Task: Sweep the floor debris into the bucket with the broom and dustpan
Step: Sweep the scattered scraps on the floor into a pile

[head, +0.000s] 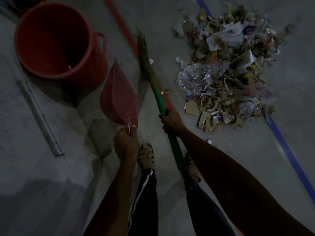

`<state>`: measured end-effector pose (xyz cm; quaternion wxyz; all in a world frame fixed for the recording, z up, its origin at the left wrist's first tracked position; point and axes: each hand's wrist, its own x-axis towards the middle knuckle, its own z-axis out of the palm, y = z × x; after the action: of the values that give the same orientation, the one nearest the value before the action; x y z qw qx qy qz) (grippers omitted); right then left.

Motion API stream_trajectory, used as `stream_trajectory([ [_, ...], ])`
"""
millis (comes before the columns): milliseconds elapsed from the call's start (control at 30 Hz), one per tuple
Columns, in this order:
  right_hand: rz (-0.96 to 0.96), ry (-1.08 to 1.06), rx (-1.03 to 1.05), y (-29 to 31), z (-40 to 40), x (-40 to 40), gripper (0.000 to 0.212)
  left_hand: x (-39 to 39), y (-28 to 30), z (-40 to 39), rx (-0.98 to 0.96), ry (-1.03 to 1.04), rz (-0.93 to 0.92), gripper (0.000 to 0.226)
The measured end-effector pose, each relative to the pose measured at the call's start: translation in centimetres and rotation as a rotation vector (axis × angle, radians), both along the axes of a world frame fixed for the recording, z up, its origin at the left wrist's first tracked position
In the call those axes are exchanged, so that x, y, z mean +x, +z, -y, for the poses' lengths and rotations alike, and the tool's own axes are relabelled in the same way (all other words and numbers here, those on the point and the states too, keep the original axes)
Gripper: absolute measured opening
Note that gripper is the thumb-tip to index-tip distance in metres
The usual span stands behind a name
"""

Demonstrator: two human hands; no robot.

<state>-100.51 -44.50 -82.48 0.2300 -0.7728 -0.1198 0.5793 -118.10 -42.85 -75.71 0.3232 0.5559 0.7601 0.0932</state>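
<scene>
Left hand (pixel 126 143) has its grip clamped on the red dustpan (pixel 117 96), right hand (pixel 170 120) wrapped round the green broom (pixel 160 99). Bucket (pixel 56 41) stands at ten o'clock, the debris pile (pixel 226 68) at two o'clock on the floor (pixel 51 150).
</scene>
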Motion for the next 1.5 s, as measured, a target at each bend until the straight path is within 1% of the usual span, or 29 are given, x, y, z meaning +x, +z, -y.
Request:
stream_trajectory([
  [67, 0.057, -0.029, -0.013, -0.5, 1.0, 1.0, 0.037, 0.1, 0.1, 0.5, 0.007, 0.012, -0.004, 0.032],
  [133, 0.142, -0.041, 0.009, -0.3, 2.5, 2.3, 0.033, 0.5, 0.5, 1.3, 0.022, 0.019, -0.014, 0.032],
  [267, 0.388, 0.067, 0.113, 1.8, 6.5, 4.7, 0.019, 2.2, 1.7, 3.3, 0.022, 0.067, -0.047, 0.033],
  [333, 0.435, 0.104, 0.187, 2.7, 8.6, 5.7, 0.017, 3.4, 2.4, 4.6, 0.010, 0.105, -0.044, 0.034],
  [433, 0.382, 0.166, 0.237, 3.5, 11.3, 6.9, 0.021, 4.9, 3.3, 6.7, 0.021, 0.138, 0.007, 0.032],
  [500, 0.337, 0.245, 0.243, 3.9, 13.1, 7.7, 0.027, 5.9, 3.9, 8.2, 0.025, 0.143, 0.011, 0.033],
  [633, 0.267, 0.472, 0.202, 3.5, 16.0, 9.0, 0.055, 7.3, 4.6, 11.0, 0.028, 0.124, -0.003, 0.033],
  [667, 0.247, 0.514, 0.160, 2.9, 16.8, 9.4, 0.056, 7.6, 4.6, 11.7, 0.033, 0.121, -0.004, 0.033],
  [767, 0.178, 0.495, 0.020, 0.6, 19.4, 10.4, 0.041, 7.7, 3.8, 13.8, 0.021, 0.118, -0.007, 0.032],
  [867, 0.242, 0.422, -0.023, -0.9, 22.0, 11.4, 0.042, 7.3, 2.8, 15.7, 0.011, 0.123, -0.006, 0.031],
  [1000, 0.393, 0.344, 0.052, -1.1, 24.8, 11.9, 0.046, 6.3, 2.3, 18.4, 0.033, 0.114, -0.020, 0.030],
  [1100, 0.441, 0.334, 0.149, -0.2, 26.6, 11.7, 0.048, 5.5, 2.9, 21.0, 0.052, 0.133, -0.029, 0.031],
  [1167, 0.443, 0.341, 0.206, 0.6, 28.2, 11.2, 0.045, 5.0, 3.5, 23.2, 0.055, 0.147, -0.015, 0.031],
  [1233, 0.411, 0.368, 0.252, 0.9, 30.2, 10.6, 0.040, 4.5, 3.8, 25.5, 0.051, 0.154, -0.006, 0.032],
  [1333, 0.351, 0.497, 0.261, 1.2, 33.4, 10.0, 0.044, 4.3, 3.8, 29.3, 0.043, 0.141, -0.015, 0.032],
  [1400, 0.316, 0.621, 0.226, 1.1, 35.4, 9.6, 0.047, 4.4, 3.9, 31.9, 0.039, 0.146, -0.009, 0.031],
  [1500, 0.229, 0.739, 0.149, 0.5, 38.5, 9.9, 0.036, 5.0, 3.9, 35.5, 0.001, 0.176, 0.000, 0.031],
])
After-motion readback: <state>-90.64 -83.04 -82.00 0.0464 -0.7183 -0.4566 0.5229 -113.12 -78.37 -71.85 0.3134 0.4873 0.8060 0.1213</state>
